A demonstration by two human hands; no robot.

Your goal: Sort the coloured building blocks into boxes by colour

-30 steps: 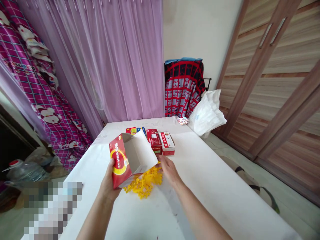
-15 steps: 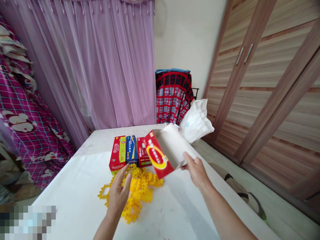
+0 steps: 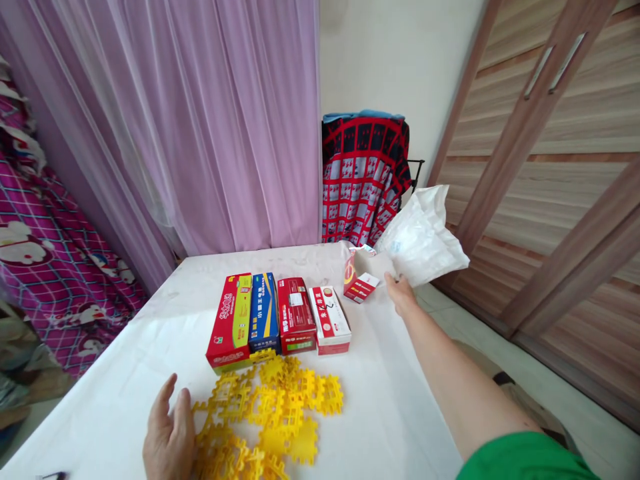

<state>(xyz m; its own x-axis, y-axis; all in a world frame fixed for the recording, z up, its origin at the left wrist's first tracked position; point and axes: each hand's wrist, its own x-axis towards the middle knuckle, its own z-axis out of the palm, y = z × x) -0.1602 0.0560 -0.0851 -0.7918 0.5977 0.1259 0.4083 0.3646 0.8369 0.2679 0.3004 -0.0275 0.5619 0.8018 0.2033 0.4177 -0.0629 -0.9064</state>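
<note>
My right hand (image 3: 401,293) reaches to the far right of the table, its fingers closed on the pale flap of an open red cardboard box (image 3: 359,289). The box's mouth faces up toward me and shows a grey inside. My left hand (image 3: 170,433) is held over the near left, fingers apart and nothing in it. Beside it lies a heap of yellow plastic interlocking pieces (image 3: 287,440). Behind the heap stand a red and green box (image 3: 227,320), a blue box (image 3: 264,313), a dark red box (image 3: 296,313) and a white and red box (image 3: 330,320) in a row.
A white plastic bag (image 3: 425,233) sits at the table's far right edge. Past the white-covered table (image 3: 395,380) are a purple curtain (image 3: 250,133), a chair draped in red checked cloth (image 3: 363,180) and a wooden wardrobe (image 3: 540,187) on the right.
My right hand has carried the open red box away to the far right, near the bag. The white and red box now shows. My left hand has drawn back toward the left of the heap.
</note>
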